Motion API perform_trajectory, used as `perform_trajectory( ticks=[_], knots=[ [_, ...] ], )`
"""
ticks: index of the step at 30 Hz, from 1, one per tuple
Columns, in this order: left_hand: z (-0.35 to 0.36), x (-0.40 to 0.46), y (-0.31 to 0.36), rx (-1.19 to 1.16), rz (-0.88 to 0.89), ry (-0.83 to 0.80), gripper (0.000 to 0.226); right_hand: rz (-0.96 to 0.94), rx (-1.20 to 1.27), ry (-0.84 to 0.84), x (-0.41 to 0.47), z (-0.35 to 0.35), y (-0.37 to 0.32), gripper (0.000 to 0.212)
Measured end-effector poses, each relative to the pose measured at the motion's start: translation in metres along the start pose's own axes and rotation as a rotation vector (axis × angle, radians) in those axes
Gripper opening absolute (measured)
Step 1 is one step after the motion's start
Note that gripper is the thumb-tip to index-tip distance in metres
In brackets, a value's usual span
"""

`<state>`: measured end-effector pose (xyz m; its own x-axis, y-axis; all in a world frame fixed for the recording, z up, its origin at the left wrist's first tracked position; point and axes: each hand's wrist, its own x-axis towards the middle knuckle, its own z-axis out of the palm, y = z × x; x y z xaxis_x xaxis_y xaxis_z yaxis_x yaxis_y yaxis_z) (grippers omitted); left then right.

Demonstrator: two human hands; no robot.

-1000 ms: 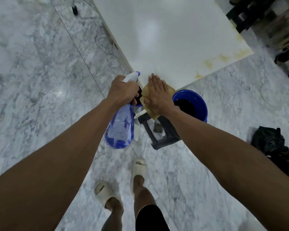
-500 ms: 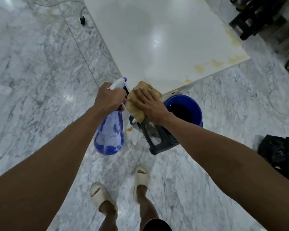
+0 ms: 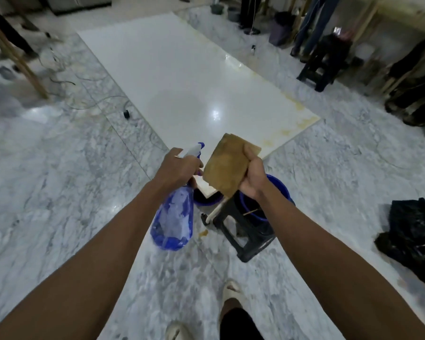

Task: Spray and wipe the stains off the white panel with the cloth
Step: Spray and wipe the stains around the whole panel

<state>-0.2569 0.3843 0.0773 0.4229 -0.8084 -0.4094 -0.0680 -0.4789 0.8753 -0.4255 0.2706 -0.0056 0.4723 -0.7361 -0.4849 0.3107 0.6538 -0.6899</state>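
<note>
A large white panel (image 3: 182, 77) lies flat on the marble floor ahead of me. Yellow stains (image 3: 302, 116) run along its right edge and near corner. My left hand (image 3: 177, 168) grips the neck of a blue spray bottle (image 3: 174, 222), whose body hangs down. My right hand (image 3: 252, 175) holds a folded yellow-brown cloth (image 3: 225, 168) upright in the air, above the panel's near corner.
A blue bucket (image 3: 280, 190) and a black plastic stool (image 3: 245, 234) stand under my hands. A black bag (image 3: 412, 229) lies at the right. Cables (image 3: 93, 101) trail over the floor at the left. People's legs and another stool (image 3: 324, 65) are beyond the panel.
My right hand lifted the cloth off the panel's corner and now holds it upright. My view tilted up, showing the whole panel and the room.
</note>
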Motion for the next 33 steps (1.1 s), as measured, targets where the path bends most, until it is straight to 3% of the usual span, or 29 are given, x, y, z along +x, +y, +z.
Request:
perform_trajectory(
  ticks=[6,14,19,25,30,33],
  knots=[
    [0.011,0.027,0.077,0.13,0.158,-0.15,0.016,-0.165,0.222,0.046,0.005,0.009,-0.068,0.061],
    [0.068,0.137,0.154,0.246,0.247,-0.332,0.031,-0.262,0.378,0.09,0.081,-0.015,-0.155,0.068],
    [0.102,0.199,0.182,0.322,0.213,-0.413,0.021,-0.301,0.444,0.124,0.122,-0.029,-0.195,0.071],
    [0.129,0.252,0.206,0.349,0.182,-0.497,0.02,-0.397,0.554,0.186,0.151,-0.039,-0.224,0.079],
    [0.133,0.29,0.222,0.365,0.235,-0.647,0.036,-0.49,0.6,0.271,0.169,-0.035,-0.23,0.078],
    [0.132,0.308,0.23,0.403,0.267,-0.754,0.032,-0.529,0.652,0.333,0.176,-0.027,-0.224,0.081]
  ],
)
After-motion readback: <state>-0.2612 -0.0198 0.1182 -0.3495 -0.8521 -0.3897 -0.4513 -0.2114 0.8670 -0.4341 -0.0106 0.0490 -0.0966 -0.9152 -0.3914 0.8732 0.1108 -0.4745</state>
